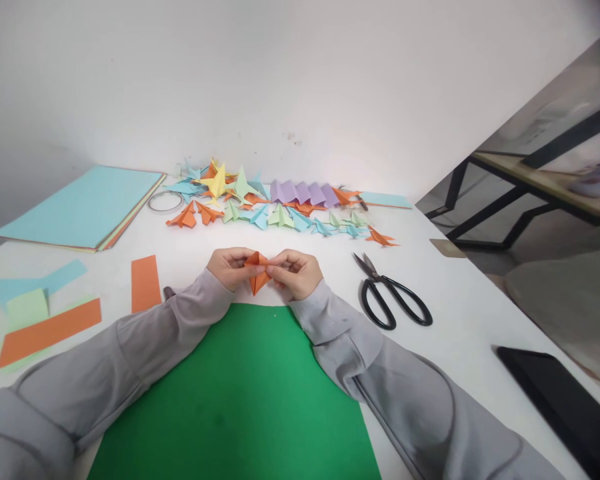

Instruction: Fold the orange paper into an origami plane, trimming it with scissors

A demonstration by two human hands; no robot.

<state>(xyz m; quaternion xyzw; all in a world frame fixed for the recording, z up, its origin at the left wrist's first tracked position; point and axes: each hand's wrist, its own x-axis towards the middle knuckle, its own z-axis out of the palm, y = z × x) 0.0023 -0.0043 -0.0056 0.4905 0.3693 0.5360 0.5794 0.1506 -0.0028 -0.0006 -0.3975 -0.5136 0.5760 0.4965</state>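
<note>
Both hands meet at the middle of the white table (460, 293), just beyond a large green sheet (245, 400). Between them is a small folded orange paper piece (258, 277). My left hand (230, 267) pinches its left side with curled fingers. My right hand (297, 272) pinches its right side the same way. Grey sleeves cover both forearms.
Black scissors (393, 300) lie right of my hands. Several folded paper figures (280, 207) in mixed colours and a tape roll (165, 201) sit at the back. A stack of coloured sheets (80, 210) and orange strips (145, 283) lie left. A dark flat object (560, 400) lies near right.
</note>
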